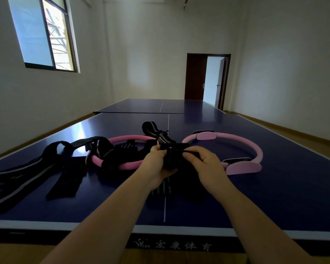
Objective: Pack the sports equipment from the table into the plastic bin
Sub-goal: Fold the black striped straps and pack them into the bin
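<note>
Both hands are up over the blue tabletop point(274, 197), working one black ribbed band point(172, 159) right above the white centre line point(164, 208). The left hand point(155, 166) is just left of the line, with its fingers point(156, 148) curled over the band's top-left edge. The right hand point(208, 165) is just right of the line, its bent fingers point(191, 153) pinching the band's right end. The band is bunched between the two hands. A striped black strip point(160, 189) shows below the hands on the line; cannot tell if it belongs to the held band.

The rest of the gear lies on the tabletop:
- **Left pink ring** point(130, 166): flat, left of the line, with black straps draped over its left side.
- **Right pink ring** point(254, 147): flat, right of the line, apart from the left ring, with pink pads on its near and far sides.
- **Rolled striped strap** point(151, 127): just left of the line, beyond the hands.
- **Long black straps** point(27, 168): grey stripes, far left of the line, one end looped up, running to the near-left edge.
- **Flat black ribbed piece** point(65, 185): between those straps and the line.

A second table point(141, 105) sits past the far end of the line. A window point(42, 35) is high up to the left of the line, and an open doorway point(213, 80) is far off to its right. White lettering point(183, 245) is on the near rail under the line.
</note>
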Motion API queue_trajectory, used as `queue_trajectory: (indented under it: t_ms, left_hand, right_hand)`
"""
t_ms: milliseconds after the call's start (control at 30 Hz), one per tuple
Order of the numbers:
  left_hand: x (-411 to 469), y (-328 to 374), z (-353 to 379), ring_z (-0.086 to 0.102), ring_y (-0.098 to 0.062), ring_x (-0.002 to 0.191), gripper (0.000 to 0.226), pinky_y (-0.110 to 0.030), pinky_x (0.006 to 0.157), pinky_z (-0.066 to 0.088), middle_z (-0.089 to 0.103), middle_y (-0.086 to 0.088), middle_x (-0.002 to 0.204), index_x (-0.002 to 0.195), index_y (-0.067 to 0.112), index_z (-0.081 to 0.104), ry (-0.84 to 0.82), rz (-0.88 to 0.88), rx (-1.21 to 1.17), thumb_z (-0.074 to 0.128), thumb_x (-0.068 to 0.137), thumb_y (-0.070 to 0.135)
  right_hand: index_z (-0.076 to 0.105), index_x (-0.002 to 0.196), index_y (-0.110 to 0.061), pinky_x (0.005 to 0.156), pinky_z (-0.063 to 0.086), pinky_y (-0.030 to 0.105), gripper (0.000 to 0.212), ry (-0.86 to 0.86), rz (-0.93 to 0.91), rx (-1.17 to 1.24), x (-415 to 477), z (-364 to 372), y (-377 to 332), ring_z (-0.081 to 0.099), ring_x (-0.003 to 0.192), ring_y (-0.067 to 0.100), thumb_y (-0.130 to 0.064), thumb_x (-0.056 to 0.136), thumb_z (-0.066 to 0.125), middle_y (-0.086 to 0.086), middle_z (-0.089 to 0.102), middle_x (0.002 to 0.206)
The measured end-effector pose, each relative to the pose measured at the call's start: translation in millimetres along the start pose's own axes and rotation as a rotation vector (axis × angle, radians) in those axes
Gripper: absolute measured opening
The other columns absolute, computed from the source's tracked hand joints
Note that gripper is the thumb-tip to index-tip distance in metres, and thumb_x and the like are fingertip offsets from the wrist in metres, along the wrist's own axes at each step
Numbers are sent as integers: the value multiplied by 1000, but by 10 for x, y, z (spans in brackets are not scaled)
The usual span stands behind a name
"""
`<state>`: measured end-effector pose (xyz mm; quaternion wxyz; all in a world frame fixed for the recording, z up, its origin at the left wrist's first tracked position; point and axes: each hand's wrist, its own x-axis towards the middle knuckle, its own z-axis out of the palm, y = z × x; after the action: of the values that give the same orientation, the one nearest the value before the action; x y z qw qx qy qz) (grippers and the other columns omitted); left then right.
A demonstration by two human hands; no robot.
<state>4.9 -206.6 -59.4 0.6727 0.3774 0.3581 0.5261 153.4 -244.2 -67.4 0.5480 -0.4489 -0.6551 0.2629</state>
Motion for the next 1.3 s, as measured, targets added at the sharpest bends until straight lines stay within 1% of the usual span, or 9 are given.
queue_trajectory:
  t_ms: [133, 300, 400, 533, 700, 800, 1000, 1200, 1300]
  left_hand:
    - [-66, -29, 45, 67, -32, 96, 31, -41, 68, 58, 65, -20, 120, 131, 15, 49, -49, -35, 13, 49, 101, 19]
    - [-5, -82, 68, 68, -26, 103, 44, -45, 78, 61, 68, -10, 118, 128, 24, 50, 21, 59, 165, 47, 98, 55]
    - [-6, -96, 41, 66, -25, 103, 35, -46, 78, 62, 62, -8, 120, 127, 26, 45, 35, 137, 323, 49, 100, 47]
    - [-56, -46, -40, 70, -32, 101, 31, -51, 75, 61, 70, -16, 114, 117, 16, 64, -29, 19, 102, 52, 100, 39]
    - [37, 24, -238, 63, -33, 103, 29, -50, 92, 53, 65, -22, 122, 122, 6, 60, -86, -25, 53, 44, 101, 19]
    - [51, 32, -234, 63, -30, 96, 30, -43, 83, 55, 65, -18, 112, 123, 4, 60, -86, 1, 121, 40, 102, 9]
    - [147, 21, -282, 63, -20, 81, 21, -31, 57, 55, 64, -11, 101, 106, 13, 58, 20, 116, 327, 39, 103, 4]
    - [155, -63, -240, 71, -21, 90, 18, -34, 76, 62, 68, -7, 111, 113, 19, 56, -40, 408, 602, 53, 100, 7]
    - [144, -46, -205, 71, -21, 93, 21, -36, 80, 61, 70, -7, 108, 116, 19, 56, -91, 414, 646, 53, 100, 7]
  right_hand:
    - [72, 106, -26, 80, 47, 9, 17, 60, 17, 4, 60, 48, 61, 64, 96, -4, -18, 96, 61, -12, 71, 102]
    - [72, 107, -29, 80, 48, 12, 18, 84, 74, 38, 83, 129, 57, 63, 100, 0, -21, 96, 61, -11, 68, 109]
    - [70, 106, -25, 66, 48, 6, 16, 57, 119, 93, 90, 160, 36, 65, 86, -5, -21, 99, 57, -10, 69, 102]
    - [70, 104, -21, 62, 50, 11, 15, -19, 148, 87, 86, 180, 6, 67, 85, 2, -22, 99, 56, -5, 70, 99]
    - [72, 99, -26, 60, 51, 14, 17, -151, 54, 80, 18, 119, -21, 67, 81, 0, -17, 98, 57, -14, 71, 90]
    - [72, 100, -31, 59, 52, 20, 22, -179, 22, 42, -34, 86, 34, 67, 83, 2, -15, 98, 56, -23, 68, 92]
    - [73, 97, -28, 74, 57, 23, 24, -265, -53, 17, -97, 77, 34, 67, 89, 5, -8, 95, 60, -12, 69, 97]
    - [75, 96, -31, 55, 54, 26, 20, -41, 91, 104, 14, 31, 130, 69, 72, 8, -14, 93, 65, -9, 74, 94]
    - [75, 96, -35, 50, 50, 23, 20, -5, 82, 85, 31, 14, 174, 67, 72, 10, -16, 92, 67, -3, 70, 105]
